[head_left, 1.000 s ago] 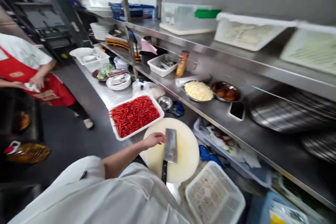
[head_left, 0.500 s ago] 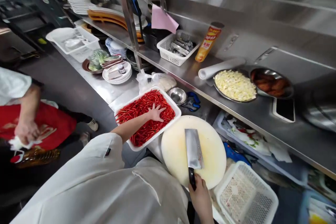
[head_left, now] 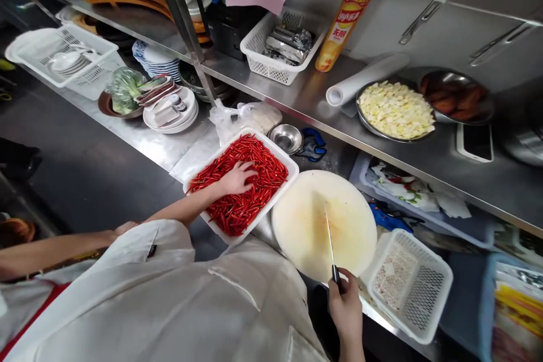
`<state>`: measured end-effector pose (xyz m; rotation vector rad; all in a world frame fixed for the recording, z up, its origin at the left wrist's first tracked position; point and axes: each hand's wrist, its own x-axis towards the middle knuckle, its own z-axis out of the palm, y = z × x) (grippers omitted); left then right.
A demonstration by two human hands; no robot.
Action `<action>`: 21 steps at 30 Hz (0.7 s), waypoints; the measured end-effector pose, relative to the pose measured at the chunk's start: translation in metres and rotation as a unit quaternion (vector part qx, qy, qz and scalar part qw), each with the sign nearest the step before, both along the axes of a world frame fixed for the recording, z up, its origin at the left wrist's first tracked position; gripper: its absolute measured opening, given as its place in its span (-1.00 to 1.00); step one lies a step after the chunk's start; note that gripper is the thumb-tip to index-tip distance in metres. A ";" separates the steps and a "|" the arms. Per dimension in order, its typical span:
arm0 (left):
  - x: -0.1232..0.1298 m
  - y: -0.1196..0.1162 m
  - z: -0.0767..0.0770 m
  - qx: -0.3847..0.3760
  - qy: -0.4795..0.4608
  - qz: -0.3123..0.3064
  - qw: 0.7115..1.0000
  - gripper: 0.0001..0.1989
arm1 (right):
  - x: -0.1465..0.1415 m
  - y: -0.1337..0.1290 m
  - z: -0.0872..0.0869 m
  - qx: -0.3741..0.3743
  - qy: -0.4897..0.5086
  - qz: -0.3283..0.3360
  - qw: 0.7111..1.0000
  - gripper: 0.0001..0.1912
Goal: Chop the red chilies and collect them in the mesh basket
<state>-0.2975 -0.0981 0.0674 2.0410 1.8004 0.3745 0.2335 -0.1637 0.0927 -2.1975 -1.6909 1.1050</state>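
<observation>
My left hand (head_left: 238, 178) rests on a heap of red chili peppers (head_left: 265, 167) in a white plastic tub (head_left: 292, 172). Its fingers are apart and slightly bent, and no peppers show in its grasp. My right hand (head_left: 345, 300) is wrapped round the black handle of a cleaver (head_left: 330, 235). The blade stands edge-on over the round cutting board (head_left: 297, 232), throwing a shadow to its left. Whether the edge touches the board I cannot tell. Yellowish stains and a few small specks mark the board.
Right of the board stands a white perforated basket (head_left: 441, 300). A steel bowl (head_left: 286, 139) sits behind the tub. On the shelf are a dish of pale slices (head_left: 394, 110), a phone (head_left: 475, 140) and a chip can (head_left: 345, 25). A co-worker's arm (head_left: 55, 251) reaches in close at my left.
The cleaver has turned from lying flat to edge-on. My left hand has shifted left over the peppers, its fingers less spread. The co-worker has come closer, now beside my left arm.
</observation>
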 end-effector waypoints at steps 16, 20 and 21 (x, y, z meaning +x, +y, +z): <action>0.049 0.013 -0.018 -0.086 0.052 0.066 0.993 -0.26 | -0.026 0.040 -0.020 0.012 0.101 0.031 0.994 -0.73; 0.053 0.027 -0.021 -0.089 0.089 0.068 0.990 -0.23 | -0.034 0.044 -0.012 0.056 0.106 0.022 0.993 -0.72; 0.054 0.032 -0.020 -0.091 0.098 0.066 0.989 -0.25 | -0.033 0.044 -0.011 0.060 0.116 0.021 0.991 -0.73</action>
